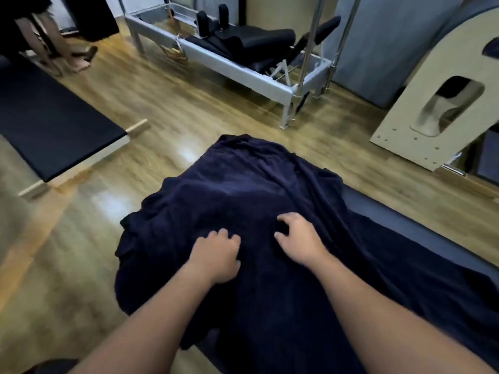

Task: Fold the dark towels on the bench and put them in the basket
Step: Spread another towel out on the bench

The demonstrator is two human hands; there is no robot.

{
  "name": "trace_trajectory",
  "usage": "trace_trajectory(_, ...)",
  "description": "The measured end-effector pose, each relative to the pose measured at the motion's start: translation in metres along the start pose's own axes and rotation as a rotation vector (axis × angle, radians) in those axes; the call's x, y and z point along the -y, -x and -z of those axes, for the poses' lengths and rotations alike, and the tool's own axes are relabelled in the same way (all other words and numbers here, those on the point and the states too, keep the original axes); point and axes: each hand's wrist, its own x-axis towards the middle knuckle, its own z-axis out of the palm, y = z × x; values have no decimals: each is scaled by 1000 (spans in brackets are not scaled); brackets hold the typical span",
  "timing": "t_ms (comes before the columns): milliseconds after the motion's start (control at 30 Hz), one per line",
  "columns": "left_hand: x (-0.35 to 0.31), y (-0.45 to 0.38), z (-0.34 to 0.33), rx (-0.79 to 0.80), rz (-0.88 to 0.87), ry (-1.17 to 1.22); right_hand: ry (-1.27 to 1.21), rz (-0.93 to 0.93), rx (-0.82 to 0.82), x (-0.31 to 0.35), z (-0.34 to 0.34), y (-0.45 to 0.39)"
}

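A heap of dark navy towels [243,190] lies rumpled over the near end of a grey padded bench [405,220], hanging off its left edge. My left hand [216,255] sits on the cloth near the heap's middle, fingers curled into the fabric. My right hand [297,236] is just to its right, fingers bent and clawing at a fold of the towel. How many towels make up the heap cannot be told. No basket shows in this view.
Wooden floor [167,103] surrounds the bench. A black padded platform with wooden ends [54,125] stands at left. A metal-framed exercise machine [237,63] sits behind, a curved wooden barrel unit [432,103] at right. Another person's legs [54,44] stand at far top left.
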Motion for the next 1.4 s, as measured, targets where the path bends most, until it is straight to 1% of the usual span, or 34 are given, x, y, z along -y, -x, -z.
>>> trace_trajectory(100,-54,-6,-20,58,-148,-75,40,-100,-38,-62,-7,47)
trace_trajectory(167,-84,-13,-26,31,-219,-85,40,-171,-110,-97,3,76)
trace_trajectory(267,-145,-26,-24,-31,-371,-66,18,-314,-285,-153,28,127)
trace_trajectory(367,-206,-35,-27,-60,-542,-57,-5,-478,-479,-203,51,176)
trace_trajectory(467,-272,-35,-38,1,-679,-77,-9,-668,-657,-252,71,225)
trace_trajectory(533,-311,-32,-45,77,-692,-108,36,-846,-714,-283,81,254)
trace_trajectory(567,-330,-31,-48,118,-685,-152,55,-952,-714,-297,85,267)
trace_trajectory(600,-348,-30,-51,154,-666,-240,64,-1050,-704,-311,88,281)
trace_trajectory(667,-374,-32,-54,195,-598,-473,52,-1186,-713,-333,93,304)
trace_trajectory(700,-388,-31,-50,225,-569,-576,14,-1247,-736,-343,95,317)
trace_trajectory(733,-400,-30,-44,258,-552,-629,-48,-1299,-757,-353,98,327)
trace_trajectory(767,-414,-28,-37,277,-551,-616,-108,-1343,-754,-360,102,334)
trace_trajectory(800,-427,-28,-30,275,-568,-556,-106,-1354,-717,-363,104,340)
trace_trajectory(833,-438,-27,-23,244,-596,-469,-28,-1313,-676,-363,104,342)
trace_trajectory(867,-452,-27,-16,201,-629,-381,51,-1220,-655,-360,103,345)
trace_trajectory(900,-463,-28,-12,148,-666,-277,96,-1084,-637,-352,99,343)
trace_trajectory(967,-491,-34,-9,6,-757,-9,101,-815,-602,-334,88,343)
trace_trajectory(1000,-505,-35,-8,-30,-807,164,19,-698,-579,-324,84,341)
trace_trajectory(1033,-521,-34,-7,-8,-855,312,-95,-634,-569,-316,83,342)
trace_trajectory(1067,-535,-30,-5,61,-890,423,-262,-620,-579,-312,86,344)
trace_trajectory(1100,-547,-26,-5,169,-914,472,-451,-653,-590,-312,86,346)
trace_trajectory(1133,-555,-25,-9,273,-910,443,-588,-724,-622,-315,85,351)
trace_trajectory(1167,-562,-25,-13,331,-893,325,-614,-811,-636,-321,81,355)
trace_trajectory(1200,-565,-25,-17,338,-869,128,-548,-904,-624,-328,76,362)
trace_trajectory(1233,-566,-24,-19,311,-844,-103,-430,-985,-559,-335,70,369)
trace_trajectory(1267,-567,-22,-19,283,-812,-301,-371,-1009,-481,-341,65,377)
trace_trajectory(1300,-568,-20,-18,273,-782,-423,-366,-994,-422,-344,61,384)
trace_trajectory(1333,-570,-20,-17,273,-775,-488,-370,-937,-378,-345,59,389)
trace_trajectory(1367,-574,-18,-15,287,-792,-515,-354,-874,-314,-342,57,393)
trace_trajectory(1400,-578,-17,-11,301,-821,-491,-334,-825,-247,-338,56,396)
